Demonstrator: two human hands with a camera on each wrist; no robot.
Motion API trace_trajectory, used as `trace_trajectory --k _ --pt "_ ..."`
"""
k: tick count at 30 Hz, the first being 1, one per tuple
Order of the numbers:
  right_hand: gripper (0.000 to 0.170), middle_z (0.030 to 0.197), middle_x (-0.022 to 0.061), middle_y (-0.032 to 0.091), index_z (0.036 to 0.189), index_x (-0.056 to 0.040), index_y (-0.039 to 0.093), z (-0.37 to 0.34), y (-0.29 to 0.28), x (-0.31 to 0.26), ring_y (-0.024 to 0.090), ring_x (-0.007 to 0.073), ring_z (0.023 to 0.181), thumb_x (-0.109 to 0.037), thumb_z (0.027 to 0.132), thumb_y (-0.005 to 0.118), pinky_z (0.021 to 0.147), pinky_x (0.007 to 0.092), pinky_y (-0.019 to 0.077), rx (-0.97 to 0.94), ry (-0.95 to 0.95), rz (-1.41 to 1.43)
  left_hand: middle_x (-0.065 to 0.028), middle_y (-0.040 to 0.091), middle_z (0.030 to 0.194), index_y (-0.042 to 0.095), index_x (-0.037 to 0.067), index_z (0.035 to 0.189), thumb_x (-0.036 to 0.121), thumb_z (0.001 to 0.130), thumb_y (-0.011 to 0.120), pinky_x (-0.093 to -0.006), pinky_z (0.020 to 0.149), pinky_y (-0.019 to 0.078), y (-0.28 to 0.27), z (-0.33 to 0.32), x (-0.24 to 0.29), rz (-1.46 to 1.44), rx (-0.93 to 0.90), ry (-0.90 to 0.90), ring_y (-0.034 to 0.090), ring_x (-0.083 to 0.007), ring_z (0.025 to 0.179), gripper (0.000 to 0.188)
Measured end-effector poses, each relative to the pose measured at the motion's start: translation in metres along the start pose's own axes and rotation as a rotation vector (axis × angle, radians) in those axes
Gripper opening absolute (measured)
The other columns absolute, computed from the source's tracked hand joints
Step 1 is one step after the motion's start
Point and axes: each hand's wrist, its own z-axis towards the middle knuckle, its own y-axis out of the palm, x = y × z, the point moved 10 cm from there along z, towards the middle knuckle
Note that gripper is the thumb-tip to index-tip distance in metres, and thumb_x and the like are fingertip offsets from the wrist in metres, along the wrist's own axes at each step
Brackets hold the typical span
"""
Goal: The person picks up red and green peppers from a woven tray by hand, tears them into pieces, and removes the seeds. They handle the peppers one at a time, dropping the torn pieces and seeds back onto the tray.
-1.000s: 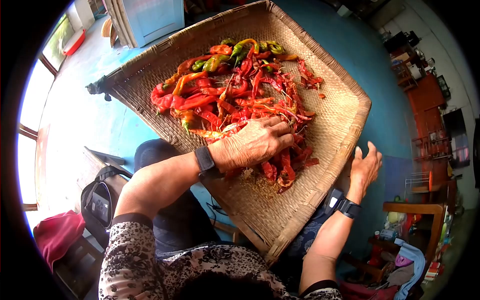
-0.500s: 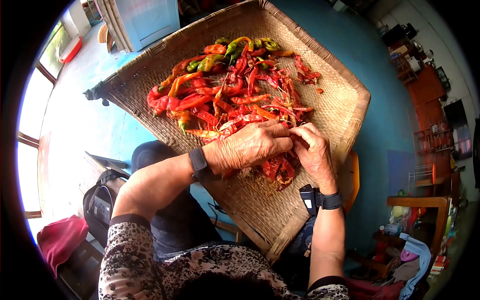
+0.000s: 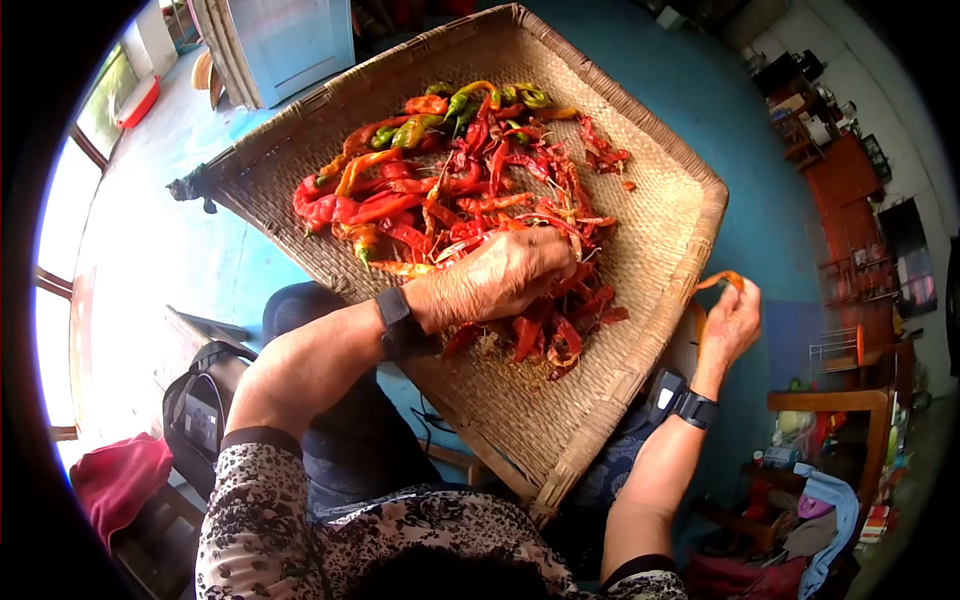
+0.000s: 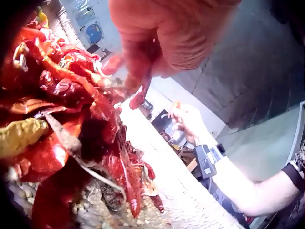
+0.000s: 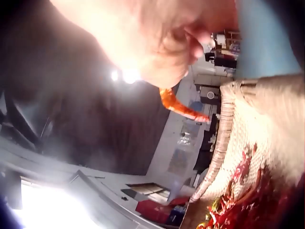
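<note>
A square woven bamboo tray [image 3: 660, 225] rests over the person's lap, holding a heap of chili peppers [image 3: 400, 205], some shrivelled and dark red, others plump red, orange or green. Over the near side of the heap, the left hand [image 3: 500, 275] has its fingers curled down. In the left wrist view, that hand pinches a small dried red chili [image 4: 138, 98] at its fingertips. Beyond the tray's right rim is the right hand [image 3: 732, 325], which grips an orange-red chili [image 5: 178, 106]. Its curved end sticks out past the fingers.
Seeds and crumbs [image 3: 505, 365] lie on the weave below the heap. A wooden chair [image 3: 830, 400] with cloths and bags stands at right. A black bag [image 3: 200, 405] and a dark pink cloth [image 3: 122, 478] are at left. Blue floor [image 3: 775, 250] surrounds the tray.
The right hand came in from beyond the right rim to meet the left hand over the heap, then moved back out rightward with an orange-red chili. The left hand stayed over the heap.
</note>
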Motion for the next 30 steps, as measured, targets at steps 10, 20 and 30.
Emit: trace_trajectory --k 10,20,30 --pt "0.027 0.107 0.0169 0.061 0.113 -0.0026 0.062 -0.033 0.048 -0.095 0.061 0.0283 0.095 -0.003 0.087 0.055 0.083 0.0377 0.0483 -0.363 -0.297 0.308 -0.0117 0.060 0.095 0.055 0.003 0.099 -0.006 0.081 0.057 -0.0362 0.077 0.0496 -0.019 0.003 -0.009 -0.076 0.177 -0.094 0.061 -0.0284 0.089 0.021" --pt "0.008 0.083 0.0158 0.062 0.089 -0.0012 0.063 -0.081 0.087 -0.154 0.061 0.0341 0.074 -0.006 0.083 0.065 0.064 0.0383 0.0481 -0.705 -0.388 0.509 -0.0145 0.061 0.094 0.056 0.003 0.105 0.005 0.084 0.064 -0.0396 0.075 0.0506 -0.011 0.002 -0.011 0.008 0.118 -0.112 0.062 -0.0336 0.089 0.022" --pt "0.021 0.080 0.0150 0.067 0.103 -0.0047 0.062 0.000 0.003 0.007 0.066 0.0284 0.072 -0.021 0.090 0.059 0.067 0.0417 0.0500 -0.132 0.055 -0.286 -0.0081 0.056 0.086 0.058 0.007 0.092 0.036 0.082 0.066 -0.0374 0.079 0.0464 0.023 -0.010 -0.014 0.668 -0.183 0.023 0.053 -0.0263 0.088 0.032"
